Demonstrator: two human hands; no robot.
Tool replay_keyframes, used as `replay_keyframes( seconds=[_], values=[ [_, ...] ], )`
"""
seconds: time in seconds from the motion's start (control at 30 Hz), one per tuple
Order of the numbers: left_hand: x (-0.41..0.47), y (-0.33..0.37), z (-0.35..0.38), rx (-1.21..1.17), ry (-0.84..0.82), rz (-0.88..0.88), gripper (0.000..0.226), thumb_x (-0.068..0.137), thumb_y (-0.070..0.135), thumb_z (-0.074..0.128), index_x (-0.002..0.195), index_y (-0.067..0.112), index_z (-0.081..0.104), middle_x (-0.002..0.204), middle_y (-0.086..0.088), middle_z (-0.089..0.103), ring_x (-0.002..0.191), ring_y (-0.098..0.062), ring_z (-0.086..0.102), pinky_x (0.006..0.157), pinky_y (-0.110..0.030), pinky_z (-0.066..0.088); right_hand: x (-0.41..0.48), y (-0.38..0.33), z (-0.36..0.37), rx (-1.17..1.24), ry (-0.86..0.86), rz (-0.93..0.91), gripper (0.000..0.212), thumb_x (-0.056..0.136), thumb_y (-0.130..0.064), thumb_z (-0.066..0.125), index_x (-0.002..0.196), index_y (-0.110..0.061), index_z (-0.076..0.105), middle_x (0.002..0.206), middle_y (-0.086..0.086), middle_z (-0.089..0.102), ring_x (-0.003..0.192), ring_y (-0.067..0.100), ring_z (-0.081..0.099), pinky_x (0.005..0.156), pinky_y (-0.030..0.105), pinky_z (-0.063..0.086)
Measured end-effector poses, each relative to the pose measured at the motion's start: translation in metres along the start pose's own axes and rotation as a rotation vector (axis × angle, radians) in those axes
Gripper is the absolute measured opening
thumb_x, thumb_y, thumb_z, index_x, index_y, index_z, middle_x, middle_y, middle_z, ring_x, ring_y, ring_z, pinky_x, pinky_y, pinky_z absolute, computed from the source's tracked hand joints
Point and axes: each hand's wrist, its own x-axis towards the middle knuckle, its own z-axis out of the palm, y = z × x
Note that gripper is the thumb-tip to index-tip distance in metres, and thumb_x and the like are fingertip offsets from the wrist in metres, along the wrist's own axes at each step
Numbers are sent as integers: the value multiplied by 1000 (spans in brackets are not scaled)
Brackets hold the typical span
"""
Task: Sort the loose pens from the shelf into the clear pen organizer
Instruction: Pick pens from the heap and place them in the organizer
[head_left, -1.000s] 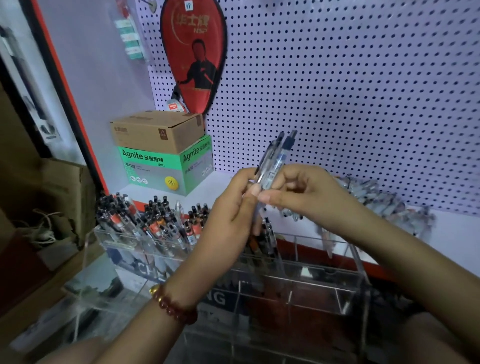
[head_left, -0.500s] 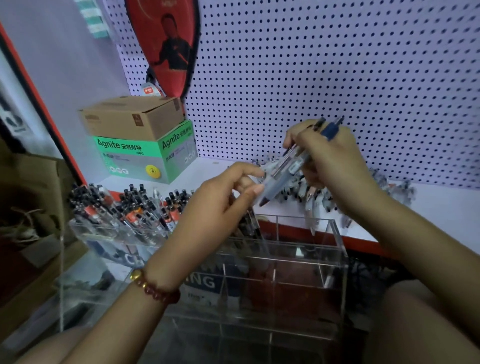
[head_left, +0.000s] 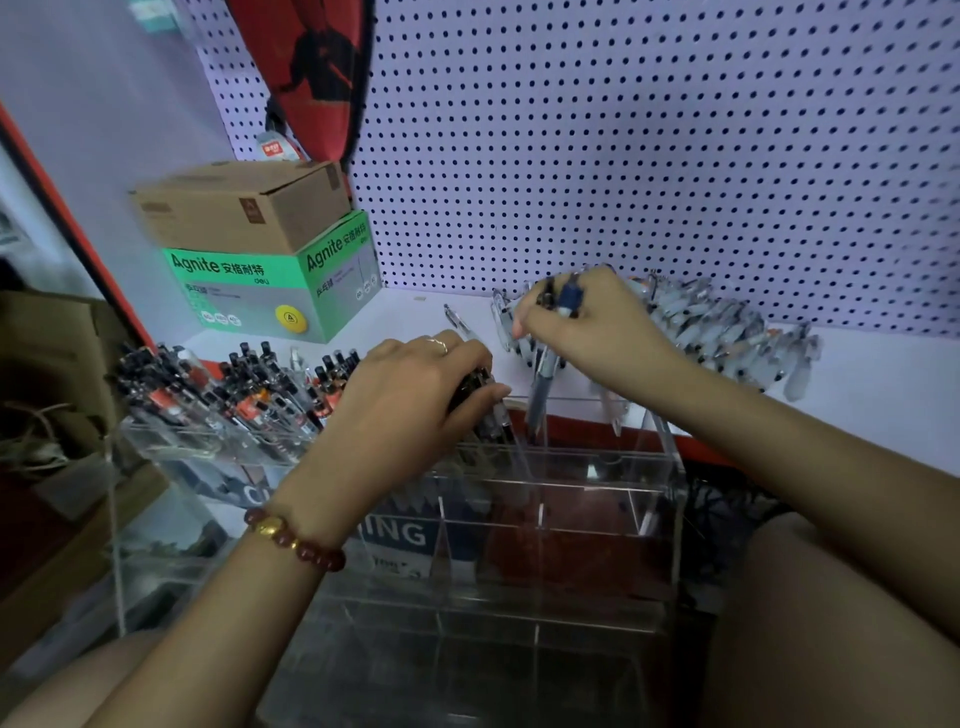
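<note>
Below the pegboard (head_left: 623, 156), the white shelf (head_left: 883, 405) is carrying a heap of loose pens (head_left: 717, 332) at the right. The clear pen organizer (head_left: 623, 499) is standing against its front edge, its left compartments already packed with stored pens (head_left: 234, 400). The step in hand looks like lowering a small bunch into a back compartment. To do it well, the tips should be going straight down between the clear dividers, barrels bunched parallel so that none is catching a wall edge or tipping out. The right hand (head_left: 597, 327) is hovering above the organizer's back row, knuckles up. Its fingers are curling round what look like 2 blue-capped pens (head_left: 540, 384), caps up and tips pointing into the compartment. The left hand (head_left: 410, 400) is arching over the neighbouring compartment, gripping a cluster of dark pens (head_left: 470, 387) and seemingly steadying them. A ring (head_left: 439, 344) is showing on 1 finger.
</note>
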Motion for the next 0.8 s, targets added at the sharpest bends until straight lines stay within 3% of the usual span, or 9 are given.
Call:
replay_keyframes(
  seconds=[0.1, 0.23, 0.33, 0.43, 0.5, 0.6, 0.73, 0.8],
  values=[
    [0, 0, 2, 21, 19, 3, 42, 91, 51, 32, 93, 18, 58, 77, 0, 59, 64, -24, 55, 61, -28, 30, 0, 5, 13, -104, -56, -33, 24, 89, -18, 56, 76, -1, 68, 54, 17, 46, 47, 16, 33, 45, 26, 27],
    [0, 1, 3, 33, 30, 1, 37, 91, 47, 37, 89, 16, 57, 74, -1, 56, 62, -25, 54, 61, -28, 28, -2, 6, 21, -223, -158, -19, 34, 88, -19, 57, 59, -7, 45, 51, 2, 36, 45, 11, 30, 47, 27, 27],
    [-1, 1, 2, 49, 46, -3, 39, 92, 47, 33, 87, 16, 55, 70, 3, 47, 58, -22, 47, 60, -28, 26, 2, 10, 17, -191, -209, -6, 27, 88, -29, 61, 77, -4, 59, 56, -7, 49, 48, 4, 41, 52, 23, 35],
    [-2, 0, -1, 16, 40, -9, 46, 91, 55, 29, 90, 17, 55, 72, 5, 49, 58, -17, 37, 61, -29, 25, 1, 6, 5, -117, -354, 39, 25, 89, -36, 63, 85, -11, 62, 39, -17, 48, 37, -2, 43, 42, 8, 28],
    [-3, -1, -4, 9, 28, -2, 51, 87, 61, 32, 96, 18, 57, 78, 3, 55, 60, -17, 41, 64, -29, 26, 0, 5, 0, -111, -479, 57, 20, 89, -33, 63, 92, -14, 60, 38, -13, 46, 35, 1, 39, 41, 9, 27],
    [-4, -3, -4, 40, -25, -3, 54, 82, 65, 41, 106, 20, 58, 94, 1, 61, 73, -22, 56, 73, -32, 34, -2, 8, -1, -103, -578, 53, 15, 89, -23, 65, 100, -16, 58, 52, -5, 49, 42, 4, 36, 46, 17, 29],
    [-4, -4, -1, 79, -50, 11, 54, 79, 63, 45, 110, 21, 58, 99, 0, 62, 82, -24, 60, 79, -35, 39, -5, 11, 2, -225, -584, -17, 18, 87, -19, 65, 85, -28, 50, 64, 2, 62, 50, 5, 49, 49, 17, 39],
    [-4, -3, 0, 65, -37, 11, 53, 80, 60, 46, 113, 20, 57, 103, -1, 62, 85, -25, 59, 81, -36, 39, -6, 11, 5, -276, -569, -50, 16, 86, -24, 67, 90, -26, 51, 66, -3, 62, 50, 0, 50, 49, 12, 38]
  ],
)
